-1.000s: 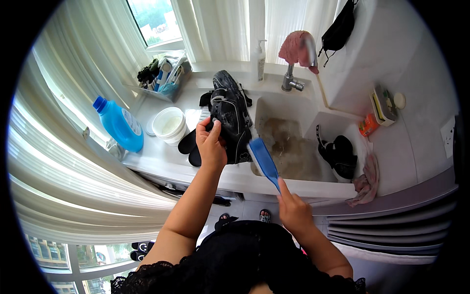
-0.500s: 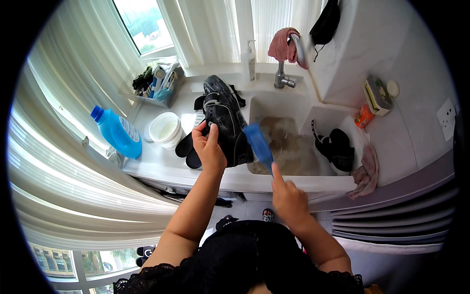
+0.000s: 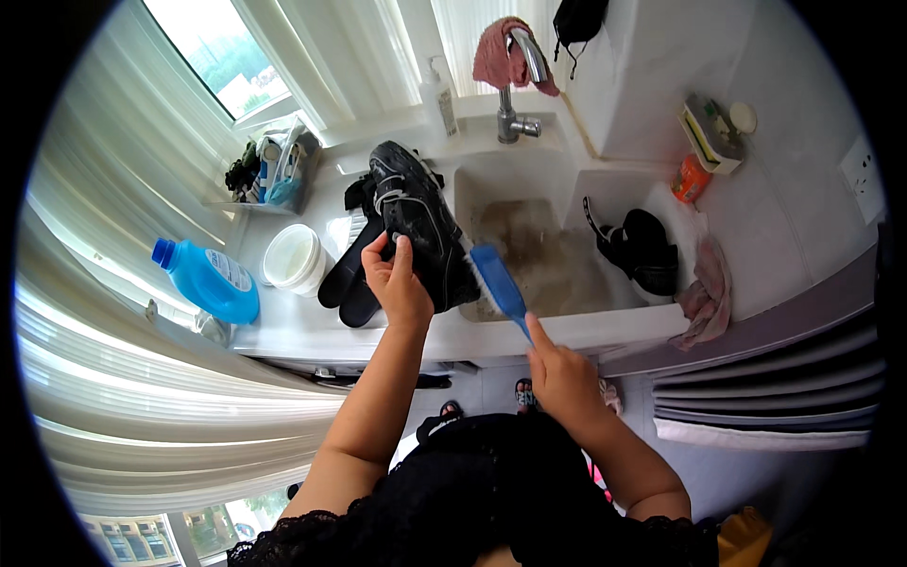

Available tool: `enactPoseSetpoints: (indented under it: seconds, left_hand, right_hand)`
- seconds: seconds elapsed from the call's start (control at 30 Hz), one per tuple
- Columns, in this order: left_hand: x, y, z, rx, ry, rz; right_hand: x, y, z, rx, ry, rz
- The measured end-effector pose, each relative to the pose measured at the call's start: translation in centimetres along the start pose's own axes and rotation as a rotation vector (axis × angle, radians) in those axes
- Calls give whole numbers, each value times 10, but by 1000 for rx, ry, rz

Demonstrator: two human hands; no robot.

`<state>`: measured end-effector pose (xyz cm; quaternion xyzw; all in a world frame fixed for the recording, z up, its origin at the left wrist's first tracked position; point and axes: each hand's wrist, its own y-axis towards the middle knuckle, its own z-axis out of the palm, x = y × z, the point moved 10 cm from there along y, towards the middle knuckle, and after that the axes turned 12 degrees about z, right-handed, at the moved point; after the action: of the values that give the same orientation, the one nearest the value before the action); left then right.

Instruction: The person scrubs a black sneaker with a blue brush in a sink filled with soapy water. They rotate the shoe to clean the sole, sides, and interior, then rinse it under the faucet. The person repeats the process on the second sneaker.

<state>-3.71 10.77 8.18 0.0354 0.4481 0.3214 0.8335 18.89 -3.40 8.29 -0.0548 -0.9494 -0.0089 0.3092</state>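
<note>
My left hand is closed on the side opening of a black shoe, which shows whitish suds and lies toe away on the counter by the sink. In my right hand is the handle of a blue scrubbing brush. Its white bristles face the shoe's right side, close to the sole; whether they touch is hard to tell. Two black insoles lie left of the shoe, partly behind my left hand. Cloudy brown water stands in the sink.
Another black shoe rests on the ledge right of the sink. Leftward stand a white tub, a blue detergent bottle and a clear bin. A pink cloth hangs over the faucet; another pink rag drapes at the right edge.
The view has shifted, so the scene sits further left. The brush, blurred before, now shows its bristles turned toward the shoe. My left hand keeps its hold on the shoe.
</note>
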Motion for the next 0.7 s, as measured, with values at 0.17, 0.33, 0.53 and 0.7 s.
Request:
enactPoseSetpoints:
  seconds: [0.17, 0.33, 0.53, 0.7]
  left_hand:
    - [32, -17, 33, 23, -4, -158]
    - [71, 7, 59, 14, 26, -223]
    - [118, -14, 94, -11, -30, -393]
    - [154, -46, 110, -68, -36, -548]
  right_hand:
    - [6, 91, -16, -157, 38, 37]
    - [-20, 96, -46, -186, 5, -27]
    - [-71, 36, -50, -177, -62, 2]
    - [-57, 90, -51, -281, -43, -36]
